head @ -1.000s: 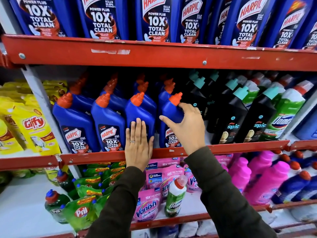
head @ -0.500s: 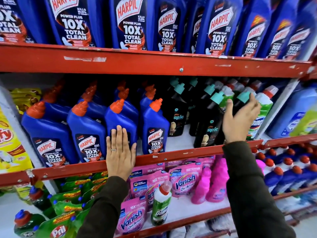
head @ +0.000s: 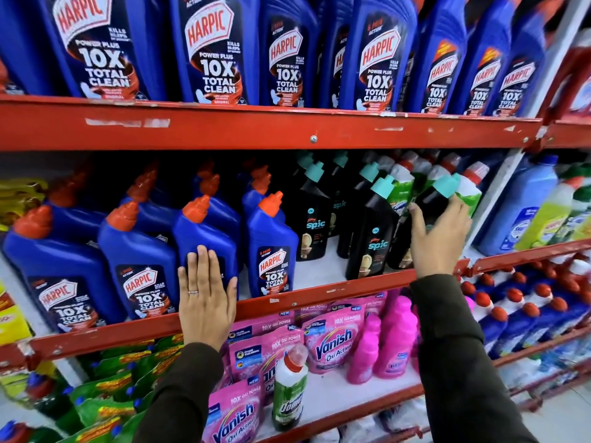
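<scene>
My left hand [head: 206,295] lies flat with straight fingers against the front of a blue Harpic bottle [head: 204,231] with an orange cap on the middle shelf. My right hand [head: 439,238] grips a black Spic bottle [head: 431,203] with a teal cap, tilted to the right at the right end of the black row. Two more black Spic bottles [head: 372,231] stand upright to its left. Green-and-white Domex bottles [head: 470,190] stand just behind the gripped one.
A red shelf rail [head: 287,302] runs under both hands; another [head: 256,126] crosses overhead with large Harpic bottles above. Pink Vanish pouches [head: 332,343] and a green Domex bottle [head: 289,391] sit on the shelf below. A white upright [head: 499,193] stands right of my right hand.
My right hand left the blue Harpic bottle, travelled right along the shelf and closed round the black Spic bottle, tilting it. My left hand stayed flat on its Harpic bottle.
</scene>
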`<state>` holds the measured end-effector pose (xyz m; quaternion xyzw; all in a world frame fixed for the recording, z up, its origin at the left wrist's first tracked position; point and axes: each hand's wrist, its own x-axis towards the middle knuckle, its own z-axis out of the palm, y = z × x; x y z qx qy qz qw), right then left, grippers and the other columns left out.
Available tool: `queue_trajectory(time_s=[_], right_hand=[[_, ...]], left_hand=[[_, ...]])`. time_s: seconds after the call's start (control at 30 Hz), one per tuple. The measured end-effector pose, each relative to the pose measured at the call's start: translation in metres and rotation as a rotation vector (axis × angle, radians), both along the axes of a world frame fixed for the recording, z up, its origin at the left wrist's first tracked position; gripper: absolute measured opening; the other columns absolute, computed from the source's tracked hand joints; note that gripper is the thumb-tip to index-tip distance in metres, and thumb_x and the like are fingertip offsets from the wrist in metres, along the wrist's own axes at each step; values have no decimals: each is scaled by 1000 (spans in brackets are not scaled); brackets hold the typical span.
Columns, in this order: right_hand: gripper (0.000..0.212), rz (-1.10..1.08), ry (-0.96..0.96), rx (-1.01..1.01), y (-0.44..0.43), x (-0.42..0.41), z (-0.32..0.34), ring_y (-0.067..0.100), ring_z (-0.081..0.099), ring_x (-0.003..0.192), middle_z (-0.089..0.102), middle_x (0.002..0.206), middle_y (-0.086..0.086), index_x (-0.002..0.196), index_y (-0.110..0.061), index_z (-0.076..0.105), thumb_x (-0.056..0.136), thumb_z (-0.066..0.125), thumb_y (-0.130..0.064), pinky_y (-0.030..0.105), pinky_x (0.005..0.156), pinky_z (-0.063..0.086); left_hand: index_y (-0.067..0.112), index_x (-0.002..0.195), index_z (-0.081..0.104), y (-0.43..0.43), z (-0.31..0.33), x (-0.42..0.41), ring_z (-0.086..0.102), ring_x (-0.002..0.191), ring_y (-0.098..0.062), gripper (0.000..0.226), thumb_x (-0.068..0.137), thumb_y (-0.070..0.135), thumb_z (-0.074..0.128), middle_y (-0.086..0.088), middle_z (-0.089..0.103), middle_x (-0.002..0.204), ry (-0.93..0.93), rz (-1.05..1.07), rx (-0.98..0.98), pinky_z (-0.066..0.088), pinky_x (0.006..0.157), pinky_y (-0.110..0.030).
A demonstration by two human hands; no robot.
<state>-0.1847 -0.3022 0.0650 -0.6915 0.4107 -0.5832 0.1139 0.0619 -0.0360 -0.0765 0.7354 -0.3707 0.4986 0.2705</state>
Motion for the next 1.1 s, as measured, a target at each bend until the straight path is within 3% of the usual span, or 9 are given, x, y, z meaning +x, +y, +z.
queue_trajectory(time_s=[0.17,0.37,0.53,0.73,1.0,1.1], right_hand=[[69,-73,-19,-86,42,-17,19,36,54,124,64,131,15,136,-5,58,90,71,-55,43,104,42],[71,107,-62,-13,93,-1,29,26,68,114,73,121,5,127,-15,66,79,77,-66,41,96,54],[65,221,-32,-49,114,41,20,26,65,113,69,117,5,123,-10,63,81,82,-56,39,93,53],[64,230,126,-52,112,73,2,28,60,113,66,115,3,121,-12,61,81,79,-59,34,80,45],[78,235,265,8,107,86,1,28,56,126,64,134,2,139,-14,57,82,77,-63,42,92,51],[78,296,201,-11,114,78,-7,24,49,135,54,148,2,149,-15,49,87,76,-55,35,103,46]], left_hand=[[4,162,-6,0,1,0,-11,158,-23,67,112,37,24,-9,-16,170,5,-8,4,-2,130,-42],[4,162,-5,0,1,0,-11,158,-23,75,106,32,36,-8,-15,170,6,-13,-13,-2,130,-42],[4,162,-5,1,0,3,-10,158,-23,67,111,35,27,-9,-15,170,2,-6,1,-2,130,-42],[3,162,-6,0,1,3,-11,158,-24,66,112,36,24,-9,-15,170,-10,2,3,-2,130,-41],[4,162,-6,2,0,4,-12,158,-23,66,112,36,23,-9,-17,170,-17,18,14,-3,130,-41],[4,162,-6,1,0,5,-12,158,-23,66,112,36,23,-9,-17,170,-18,24,14,-4,130,-41]])
